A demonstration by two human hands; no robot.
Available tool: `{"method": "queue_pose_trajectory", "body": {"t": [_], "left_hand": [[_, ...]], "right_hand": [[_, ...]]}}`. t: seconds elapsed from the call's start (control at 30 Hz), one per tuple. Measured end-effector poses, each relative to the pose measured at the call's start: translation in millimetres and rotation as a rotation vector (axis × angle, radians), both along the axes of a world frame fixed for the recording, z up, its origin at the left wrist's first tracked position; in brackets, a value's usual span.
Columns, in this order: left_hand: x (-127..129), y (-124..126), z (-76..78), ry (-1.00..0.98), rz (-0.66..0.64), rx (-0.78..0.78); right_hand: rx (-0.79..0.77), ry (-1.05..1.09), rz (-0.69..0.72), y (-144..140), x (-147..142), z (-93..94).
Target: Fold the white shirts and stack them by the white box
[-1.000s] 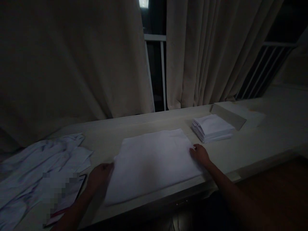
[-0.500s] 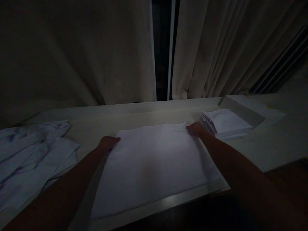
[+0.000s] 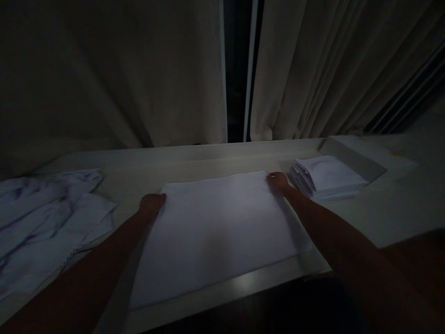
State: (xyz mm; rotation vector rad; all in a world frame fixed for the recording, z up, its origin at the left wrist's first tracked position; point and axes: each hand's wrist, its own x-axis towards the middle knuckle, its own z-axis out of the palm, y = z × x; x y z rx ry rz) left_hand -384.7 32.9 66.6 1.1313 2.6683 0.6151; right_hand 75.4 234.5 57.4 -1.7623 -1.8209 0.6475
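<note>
A flat white cloth [image 3: 215,232] lay spread on the table [image 3: 208,155] in dim light. The left hand [image 3: 151,204] gripped its far left corner and the right hand [image 3: 277,181] its far right corner, fingers curled on the edge. A folded stack [image 3: 327,176] sat just right; crumpled cloths [image 3: 45,222] lay well left.

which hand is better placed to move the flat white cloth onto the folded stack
Right, probably. The right hand rests at the far right corner of the flat cloth, next to the folded stack. The left hand is at the far left corner, away from it.
</note>
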Motion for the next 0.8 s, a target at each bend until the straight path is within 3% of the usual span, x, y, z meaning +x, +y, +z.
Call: {"method": "queue_pose_trajectory", "body": {"t": [0.1, 0.17, 0.2, 0.27, 0.3, 0.33, 0.4, 0.47, 0.53, 0.67, 0.8], "left_hand": [[24.5, -23.7, 11.0, 0.078, -0.018, 0.092], [61.1, -51.2, 9.6, 0.138, -0.118, 0.162], [85.1, -67.4, 5.1, 0.152, -0.224, 0.18], [138.9, -101.2, -10.5, 0.242, -0.606, 0.199], [165.0, -117.1, -20.3, 0.301, -0.738, 0.183], [188.1, -131.6, -30.4, 0.363, -0.83, 0.163], [220.2, -154.6, -48.4, 0.468, -0.871, 0.132], [231.2, -169.5, -60.6, 0.541, -0.81, 0.117], [226.4, -178.0, -66.8, 0.57, -0.745, 0.108], [206.6, -184.1, -70.3, 0.552, -0.69, 0.09], [204.3, -184.8, -71.2, 0.549, -0.668, 0.1]], "right_hand": [[0.085, -0.039, 0.048, -40.9, 15.7, 9.5], [0.166, -0.066, 0.117, -89.1, 20.0, 6.1], [0.255, -0.114, 0.209, -118.5, 17.9, 1.1], [0.335, -0.179, 0.373, -181.8, 4.1, -13.5], [0.347, -0.199, 0.45, -212.6, -6.8, -21.5], [0.349, -0.213, 0.516, -240.7, -19.3, -29.1], [0.364, -0.214, 0.623, -284.3, -44.0, -40.7], [0.368, -0.206, 0.66, -309.0, -61.7, -46.6], [0.368, -0.205, 0.639, -318.7, -69.3, -48.4], [0.363, -0.234, 0.565, -319.3, -63.9, -50.1], [0.328, -0.266, 0.486, -311.6, -44.5, -53.8]]}}
